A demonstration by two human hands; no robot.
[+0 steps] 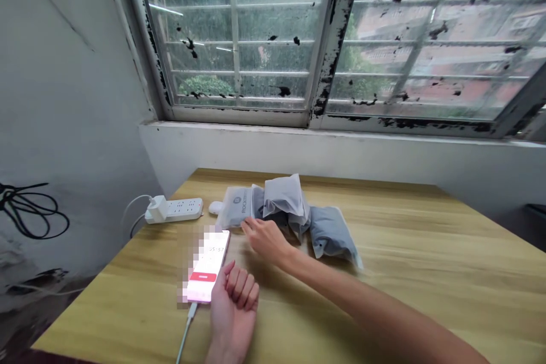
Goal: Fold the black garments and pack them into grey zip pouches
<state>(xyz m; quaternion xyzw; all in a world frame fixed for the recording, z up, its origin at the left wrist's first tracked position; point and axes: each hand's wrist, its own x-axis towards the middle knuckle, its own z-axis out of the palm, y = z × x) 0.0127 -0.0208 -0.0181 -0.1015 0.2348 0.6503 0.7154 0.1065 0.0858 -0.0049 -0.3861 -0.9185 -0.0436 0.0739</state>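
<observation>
My left hand [235, 298] rests palm up just right of a lit phone [209, 270], its fingers curled into a loose fist with nothing visible in them. Across the table reaches my right hand [267, 239], fingertips pinched together at the lower corner of a frosted plastic bag [239, 207] with dark printed lettering. Beside that bag, more frosted bags lie bunched: a pale one [284, 196] on top, and a dark grey-blue one [335, 233] to the right. Their contents look like folded cloth, but I cannot make out what it is.
A white power strip [183, 209] with a plugged-in charger [157, 209] sits at the table's left edge. Near it is a small white object [215, 207]. A white cable [187, 324] runs from the phone. A window [239, 34] stands behind the wooden table [418, 273].
</observation>
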